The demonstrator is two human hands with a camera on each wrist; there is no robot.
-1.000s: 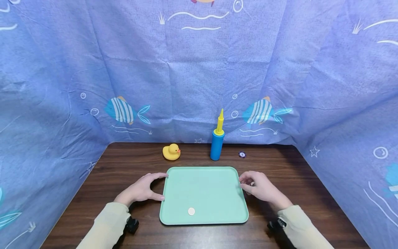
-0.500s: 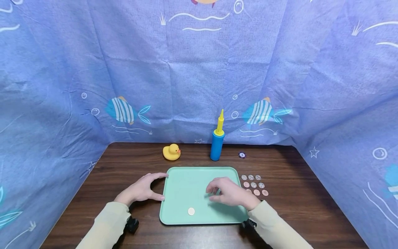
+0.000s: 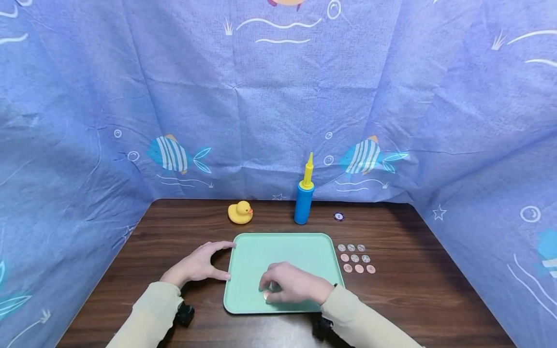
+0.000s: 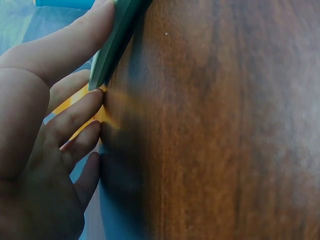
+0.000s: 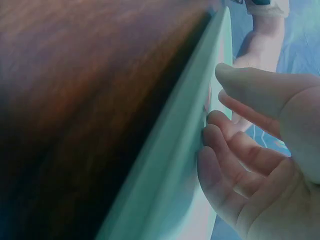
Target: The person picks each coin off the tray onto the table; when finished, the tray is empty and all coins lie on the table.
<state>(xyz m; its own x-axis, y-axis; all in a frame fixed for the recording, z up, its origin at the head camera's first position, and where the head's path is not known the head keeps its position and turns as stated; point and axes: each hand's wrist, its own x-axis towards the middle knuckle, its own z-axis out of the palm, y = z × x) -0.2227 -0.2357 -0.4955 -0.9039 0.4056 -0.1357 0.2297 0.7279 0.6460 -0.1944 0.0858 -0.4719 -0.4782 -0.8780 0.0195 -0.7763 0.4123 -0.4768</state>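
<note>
Standing off to one side, I watched the left hand rest in the lower left of the frame, its fingers spread and fairly straight against the left edge of the green tray, thumb at the near part of that edge and forefinger up at the far corner. The left wrist view showed the same: fingertips on the wooden table, one finger laid along the tray's rim, nothing curled round it.

Further right, near the bottom centre, the right hand lay low over the near part of the tray, fingers bent down at a coin that peeked out at the fingertips. Whether it pinched that coin or only touched it I could not tell; the right wrist view showed just loosely curved fingers against the tray's pale surface.

To my eye the risk lay there. A flat coin on smooth plastic gives little to grip, so it might have skidded away from the fingers or slipped out partway up. A hard press could have shoved the tray, and the flat left hand offered only light bracing.

Right of the tray lay the other coins in neat rows, close enough that a sleeve could have scattered them. At the back, the duck and the pump stood well apart from all this.
</note>
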